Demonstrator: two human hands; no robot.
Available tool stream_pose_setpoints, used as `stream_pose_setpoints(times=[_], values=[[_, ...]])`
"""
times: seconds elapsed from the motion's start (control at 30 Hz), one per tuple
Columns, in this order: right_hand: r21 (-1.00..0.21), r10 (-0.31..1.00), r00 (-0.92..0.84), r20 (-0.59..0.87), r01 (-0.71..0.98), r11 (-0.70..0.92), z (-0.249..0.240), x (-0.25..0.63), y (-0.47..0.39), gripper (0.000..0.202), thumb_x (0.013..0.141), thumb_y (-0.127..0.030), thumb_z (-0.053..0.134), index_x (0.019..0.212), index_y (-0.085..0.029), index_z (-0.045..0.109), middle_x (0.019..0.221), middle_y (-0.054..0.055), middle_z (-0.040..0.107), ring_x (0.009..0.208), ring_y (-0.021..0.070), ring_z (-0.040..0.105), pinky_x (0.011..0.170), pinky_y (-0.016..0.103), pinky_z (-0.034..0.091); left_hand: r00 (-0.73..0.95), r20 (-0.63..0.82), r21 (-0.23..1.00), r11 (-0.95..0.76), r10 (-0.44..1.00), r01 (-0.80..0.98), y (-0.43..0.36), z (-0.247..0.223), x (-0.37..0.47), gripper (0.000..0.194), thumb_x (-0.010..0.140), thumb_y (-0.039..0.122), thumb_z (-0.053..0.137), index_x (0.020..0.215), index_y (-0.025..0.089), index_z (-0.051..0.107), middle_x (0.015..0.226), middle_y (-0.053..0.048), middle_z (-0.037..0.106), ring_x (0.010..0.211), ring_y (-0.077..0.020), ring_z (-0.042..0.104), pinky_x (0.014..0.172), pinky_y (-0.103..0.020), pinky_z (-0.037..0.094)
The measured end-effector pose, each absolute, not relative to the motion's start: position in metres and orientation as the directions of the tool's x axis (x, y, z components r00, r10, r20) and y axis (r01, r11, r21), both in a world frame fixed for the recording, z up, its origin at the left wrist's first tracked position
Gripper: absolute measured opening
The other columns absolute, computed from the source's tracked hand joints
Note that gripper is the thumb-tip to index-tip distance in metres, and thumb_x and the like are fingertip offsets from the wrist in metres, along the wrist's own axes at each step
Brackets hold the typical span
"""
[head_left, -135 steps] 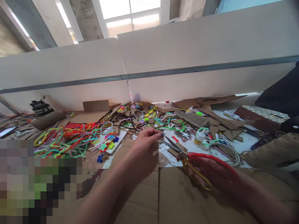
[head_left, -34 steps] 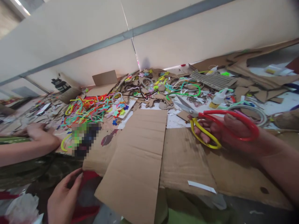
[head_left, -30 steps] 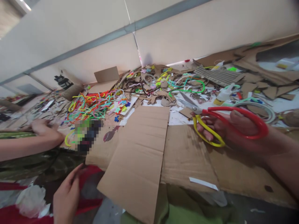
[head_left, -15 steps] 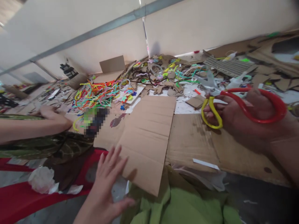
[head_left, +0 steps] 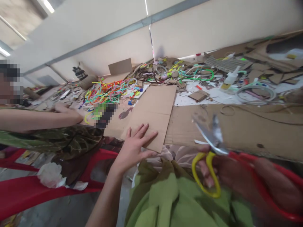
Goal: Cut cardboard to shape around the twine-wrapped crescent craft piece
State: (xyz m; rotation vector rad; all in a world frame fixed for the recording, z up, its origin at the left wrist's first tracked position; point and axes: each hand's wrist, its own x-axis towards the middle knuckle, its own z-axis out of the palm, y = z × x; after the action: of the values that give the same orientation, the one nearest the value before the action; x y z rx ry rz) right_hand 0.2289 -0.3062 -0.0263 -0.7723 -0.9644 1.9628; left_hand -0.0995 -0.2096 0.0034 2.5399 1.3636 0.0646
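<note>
My left hand (head_left: 134, 148) lies with spread fingers on the near end of a brown cardboard sheet (head_left: 157, 108), which rests on the table at a slant. To the right, my right hand (head_left: 236, 176) is closed around scissors (head_left: 214, 142) with one yellow handle and one red handle. The silver blades are apart and point away from me, over the table's front edge. Nothing is between the blades. Beyond the scissors, a small white paper strip (head_left: 201, 142) lies near the edge.
A pile of colourful pipe cleaners (head_left: 109, 91) lies left of the sheet. Cardboard scraps (head_left: 220, 64), a glue bottle (head_left: 230, 78) and a clear ring of tape (head_left: 257, 94) are at the back. On the left, another person's arm (head_left: 47, 119) rests on the table beside a red chair (head_left: 99, 157).
My left hand has moved forward from beside the sheet onto it, and the sheet now sits farther onto the table. My right hand has lowered the scissors toward the front edge.
</note>
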Motion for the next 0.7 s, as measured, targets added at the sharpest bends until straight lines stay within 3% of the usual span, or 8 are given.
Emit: stream_pose_setpoints(times=[0.1,0.2,0.27,0.33,0.47,0.7], values=[[-0.695,0.794,-0.606,-0.053,-0.548,-0.465,-0.052,0.203,-0.329,0.059,0.091,-0.076,0.047,0.13,-0.038,0.069,0.108,0.009,0.072,0.094,0.0316,0.068,0.089,0.044,0.054,0.56,-0.068,0.294,-0.52,0.826,0.802,-0.205,0.013,-0.101,0.064,0.095,0.059,0.062,0.155,0.039,0.047,0.17,-0.006,0.032,0.157,-0.0334,0.028,0.125,-0.065,0.01],[-0.592,0.759,-0.649,-0.049,-0.593,-0.545,-0.066,0.181,-0.338,0.052,0.094,-0.07,0.053,0.129,-0.035,0.07,0.109,0.007,0.072,0.095,0.0277,0.07,0.089,0.04,0.052,0.545,-0.001,0.34,-0.512,0.839,0.789,-0.192,0.025,-0.096,0.053,0.101,0.054,0.055,0.147,0.029,0.058,0.155,-0.01,0.055,0.143,-0.0285,0.05,0.123,-0.05,0.03],[-0.544,0.748,-0.658,-0.082,-0.599,-0.587,-0.07,0.171,-0.339,0.048,0.096,-0.066,0.055,0.126,-0.033,0.071,0.108,0.006,0.072,0.094,0.0255,0.07,0.089,0.039,0.052,0.514,0.056,0.34,-0.5,0.856,0.796,-0.178,0.029,-0.087,0.052,0.102,0.052,0.052,0.145,0.023,0.061,0.146,-0.012,0.061,0.133,-0.0264,0.058,0.116,-0.042,0.04],[-0.525,0.737,-0.669,-0.095,-0.595,-0.608,-0.072,0.164,-0.34,0.047,0.096,-0.066,0.057,0.124,-0.032,0.072,0.106,0.006,0.071,0.089,0.0237,0.07,0.087,0.038,0.053,0.505,0.061,0.285,-0.5,0.861,0.818,-0.165,0.028,-0.076,0.056,0.102,0.053,0.05,0.15,0.024,0.056,0.155,-0.014,0.053,0.141,-0.0282,0.051,0.119,-0.045,0.036],[-0.533,0.72,-0.679,-0.144,-0.559,-0.634,-0.079,0.159,-0.344,0.052,0.092,-0.07,0.06,0.124,-0.03,0.071,0.101,0.007,0.072,0.082,0.0229,0.068,0.078,0.036,0.054,0.513,-0.088,0.158,-0.496,0.854,0.854,-0.149,0.014,-0.058,0.062,0.104,0.06,0.04,0.161,0.036,0.035,0.175,-0.007,0.018,0.161,-0.0296,0.016,0.126,-0.062,0.013],[-0.517,0.686,-0.717,-0.121,-0.545,-0.66,-0.098,0.157,-0.347,0.056,0.091,-0.073,0.057,0.127,-0.033,0.07,0.099,0.006,0.071,0.076,0.0213,0.067,0.072,0.035,0.055,0.527,-0.122,0.122,-0.514,0.841,0.849,-0.143,0.005,-0.056,0.066,0.104,0.064,0.035,0.164,0.038,0.026,0.176,-0.005,0.011,0.162,-0.0276,0.012,0.126,-0.062,0.01]])
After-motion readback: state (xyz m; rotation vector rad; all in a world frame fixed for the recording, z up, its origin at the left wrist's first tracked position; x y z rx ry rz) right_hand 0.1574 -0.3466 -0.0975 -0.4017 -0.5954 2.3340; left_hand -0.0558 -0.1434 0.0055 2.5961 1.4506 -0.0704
